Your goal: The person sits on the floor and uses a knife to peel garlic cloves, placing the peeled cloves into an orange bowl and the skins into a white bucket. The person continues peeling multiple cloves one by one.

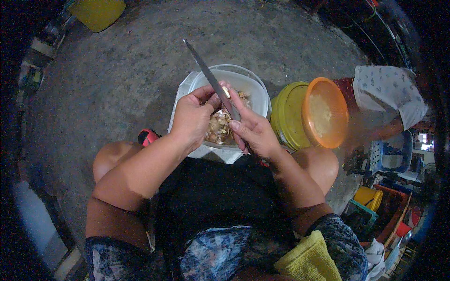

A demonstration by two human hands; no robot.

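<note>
A long knife slants over a white plastic bucket, its tip pointing up and left. Around its handle end closes my right hand, with the index finger stretched along beside a small pale piece, likely a garlic clove. My left hand is pinched at the far side of the blade, near that piece; what its fingertips hold is partly hidden by the blade. Papery garlic skins lie inside the bucket under both hands.
Right of the bucket stands a lidded yellow-green pail, with an orange plastic basket holding pale contents tilted on it. A person's arm is close by at the right. A yellow container is at the upper left. Crates stand lower right.
</note>
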